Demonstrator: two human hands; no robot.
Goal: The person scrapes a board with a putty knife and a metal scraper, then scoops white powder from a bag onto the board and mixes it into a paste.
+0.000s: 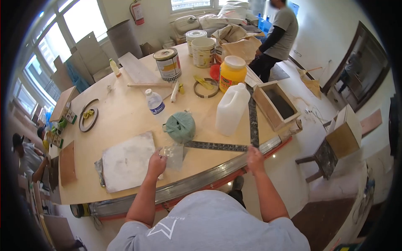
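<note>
My right hand [254, 159] is closed at the corner of a dark, speckled framing square [217, 146] on the table's near edge. One arm of the square runs left toward a ball of green twine [179, 126], the other away past a white plastic jug [231, 109]. My left hand [157, 162] has its fingers pinched at the edge of a translucent plastic sheet [174, 156]. Beside that hand lies a white-smeared board [129, 162].
On the wooden table [125, 111] stand a water bottle [155, 101], a paint can [167, 65], a yellow jar [233, 74] and a wooden box [275, 105]. A metal bar [180, 194] runs along the near edge. One person [281, 37] stands at the far right, another [29, 154] at the left.
</note>
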